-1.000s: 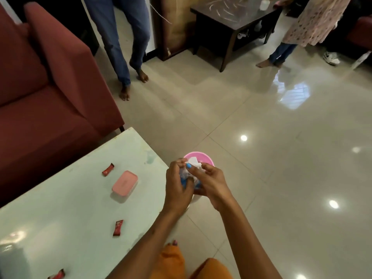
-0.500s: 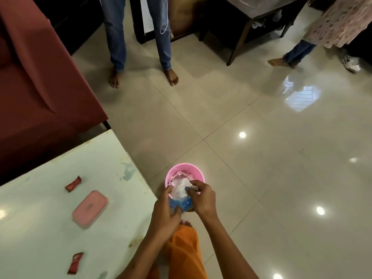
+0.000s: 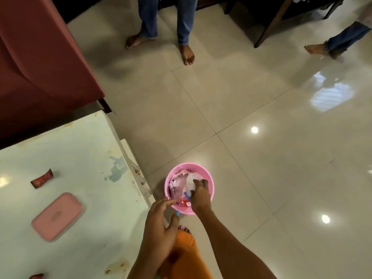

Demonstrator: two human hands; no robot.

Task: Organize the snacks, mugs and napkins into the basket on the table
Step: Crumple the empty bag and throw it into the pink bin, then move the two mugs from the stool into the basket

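A pink round bin stands on the floor beside the white table; crumpled clear plastic and red and blue scraps lie in it. My right hand reaches into the bin, its fingers pinched on a crumpled clear-and-blue wrapper. Just left of the near rim hovers my left hand, fingers apart and holding nothing. On the table lie a red snack packet, a pink lidded box and a second red packet at the bottom edge.
A dark red sofa stands behind the table. One person stands barefoot on the glossy tiled floor ahead, and another person's foot shows at the right beside a dark table leg. My orange-clad leg is below the bin.
The view has tilted down and the bin looks nearer. Both hands held the wrapper above the bin; now my right hand has lowered it inside and my left hand has let go.
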